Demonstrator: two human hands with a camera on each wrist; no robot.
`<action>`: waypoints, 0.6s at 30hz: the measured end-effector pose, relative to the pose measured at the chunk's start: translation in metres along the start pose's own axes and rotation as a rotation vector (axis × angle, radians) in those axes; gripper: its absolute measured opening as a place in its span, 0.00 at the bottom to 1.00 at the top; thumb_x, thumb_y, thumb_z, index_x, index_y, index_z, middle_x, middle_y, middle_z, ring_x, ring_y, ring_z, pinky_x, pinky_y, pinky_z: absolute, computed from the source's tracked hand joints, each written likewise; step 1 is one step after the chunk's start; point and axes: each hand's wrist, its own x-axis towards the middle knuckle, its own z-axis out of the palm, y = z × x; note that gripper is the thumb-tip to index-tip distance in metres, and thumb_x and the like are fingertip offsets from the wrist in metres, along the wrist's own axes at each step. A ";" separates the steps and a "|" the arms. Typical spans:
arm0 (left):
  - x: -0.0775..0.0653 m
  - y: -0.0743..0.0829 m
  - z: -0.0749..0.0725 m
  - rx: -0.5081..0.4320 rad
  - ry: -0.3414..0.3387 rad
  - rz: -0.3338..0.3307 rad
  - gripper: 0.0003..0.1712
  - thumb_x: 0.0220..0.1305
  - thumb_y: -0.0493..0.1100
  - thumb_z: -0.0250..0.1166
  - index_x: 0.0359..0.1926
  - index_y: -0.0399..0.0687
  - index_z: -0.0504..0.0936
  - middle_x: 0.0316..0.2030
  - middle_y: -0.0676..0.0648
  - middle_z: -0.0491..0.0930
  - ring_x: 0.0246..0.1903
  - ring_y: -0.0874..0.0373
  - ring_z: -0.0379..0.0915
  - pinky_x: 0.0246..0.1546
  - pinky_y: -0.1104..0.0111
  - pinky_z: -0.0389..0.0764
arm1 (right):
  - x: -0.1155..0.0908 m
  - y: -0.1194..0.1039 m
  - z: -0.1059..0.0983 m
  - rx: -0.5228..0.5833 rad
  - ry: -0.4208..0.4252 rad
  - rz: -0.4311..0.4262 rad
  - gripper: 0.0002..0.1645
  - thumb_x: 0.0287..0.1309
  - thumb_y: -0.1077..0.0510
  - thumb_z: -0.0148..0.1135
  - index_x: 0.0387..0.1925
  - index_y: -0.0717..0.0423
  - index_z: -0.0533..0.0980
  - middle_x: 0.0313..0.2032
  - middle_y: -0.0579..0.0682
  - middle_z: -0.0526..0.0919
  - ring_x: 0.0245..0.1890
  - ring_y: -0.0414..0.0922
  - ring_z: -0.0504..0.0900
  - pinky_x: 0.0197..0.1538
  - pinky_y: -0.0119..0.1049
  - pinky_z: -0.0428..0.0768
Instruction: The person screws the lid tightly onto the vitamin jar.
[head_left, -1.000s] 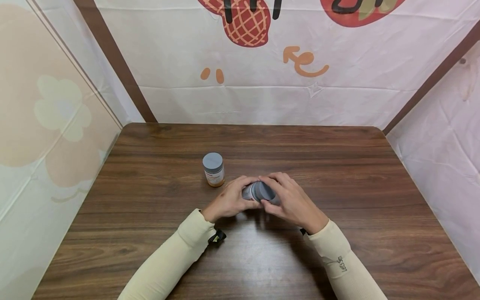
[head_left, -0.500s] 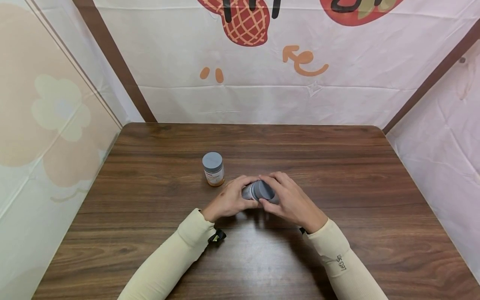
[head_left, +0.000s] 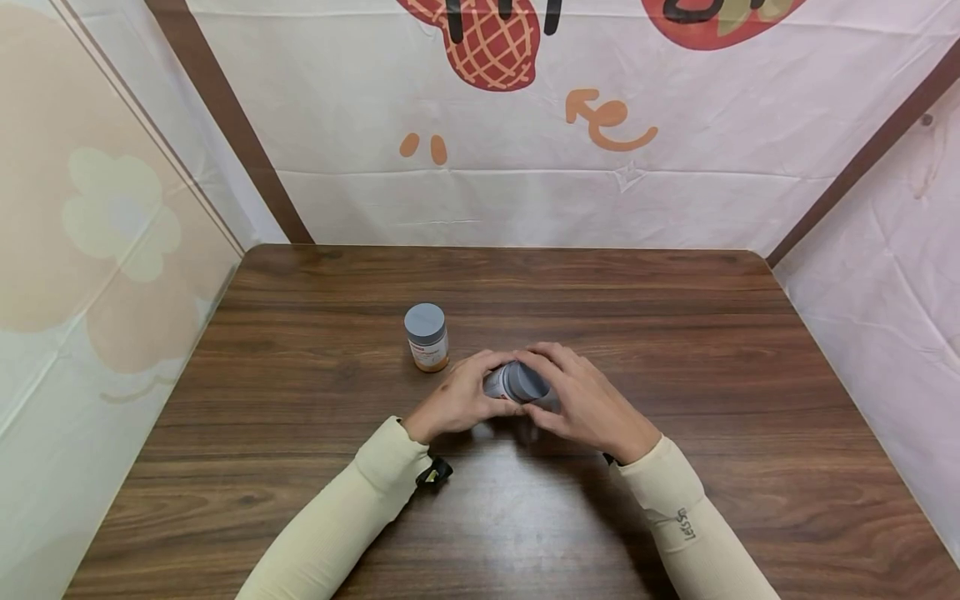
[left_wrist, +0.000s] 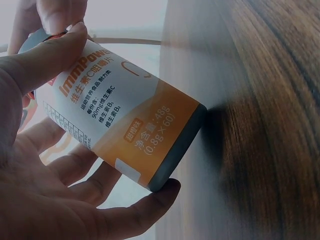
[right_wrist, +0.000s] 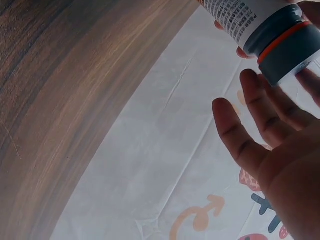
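Observation:
My left hand [head_left: 467, 398] grips a vitamin C tablet bottle [left_wrist: 125, 115], white and orange with a dark grey base. The bottle is tilted close over the table, its lid end toward my right hand [head_left: 588, 404]. Fingers and thumb of that hand hold the dark grey lid [right_wrist: 290, 55] from the other side. An orange-red ring shows between lid and neck in the right wrist view. In the left wrist view, the left thumb lies across the bottle near its neck, and a fingertip is at the base's edge.
A second bottle [head_left: 429, 354] with a grey lid and white-and-orange label stands upright, behind and left of the hands. The brown wooden table [head_left: 675, 308] ends at a printed fabric wall [head_left: 510, 208] at the back, with more fabric at both sides.
The right hand shifts slightly about the lid, its wrist turning and moving a little to the right. The left hand and the bottle in it hold nearly still; the standing bottle has not moved.

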 end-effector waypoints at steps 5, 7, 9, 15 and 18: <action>0.000 0.000 0.000 -0.012 -0.002 -0.005 0.37 0.50 0.43 0.81 0.62 0.47 0.78 0.53 0.46 0.80 0.50 0.53 0.75 0.51 0.55 0.76 | 0.001 0.002 0.000 0.049 0.008 -0.036 0.35 0.55 0.57 0.71 0.64 0.55 0.72 0.54 0.51 0.75 0.51 0.46 0.76 0.51 0.46 0.77; 0.000 0.000 0.000 -0.012 -0.004 -0.002 0.37 0.50 0.43 0.81 0.62 0.48 0.78 0.53 0.47 0.80 0.49 0.53 0.75 0.51 0.55 0.76 | 0.001 0.002 0.001 0.065 0.015 -0.044 0.34 0.55 0.58 0.71 0.63 0.56 0.72 0.54 0.51 0.75 0.51 0.46 0.76 0.51 0.44 0.77; 0.000 -0.001 0.000 -0.011 -0.006 0.001 0.37 0.50 0.43 0.81 0.62 0.48 0.78 0.53 0.47 0.80 0.49 0.54 0.75 0.51 0.56 0.76 | 0.000 0.002 0.001 0.074 0.022 -0.047 0.34 0.54 0.59 0.72 0.63 0.56 0.73 0.54 0.51 0.75 0.51 0.46 0.75 0.51 0.43 0.77; -0.001 -0.001 -0.001 -0.019 -0.007 0.000 0.38 0.50 0.43 0.81 0.63 0.48 0.77 0.55 0.47 0.80 0.51 0.54 0.75 0.52 0.55 0.75 | 0.001 0.001 0.003 0.083 0.032 -0.045 0.33 0.56 0.58 0.72 0.63 0.57 0.72 0.53 0.52 0.75 0.50 0.45 0.75 0.50 0.40 0.77; -0.001 -0.001 -0.001 -0.018 -0.007 0.006 0.38 0.51 0.42 0.80 0.64 0.48 0.77 0.56 0.47 0.79 0.52 0.53 0.75 0.53 0.55 0.75 | 0.000 0.000 0.004 0.080 0.036 -0.034 0.33 0.57 0.57 0.72 0.63 0.57 0.72 0.52 0.53 0.75 0.48 0.45 0.75 0.48 0.40 0.78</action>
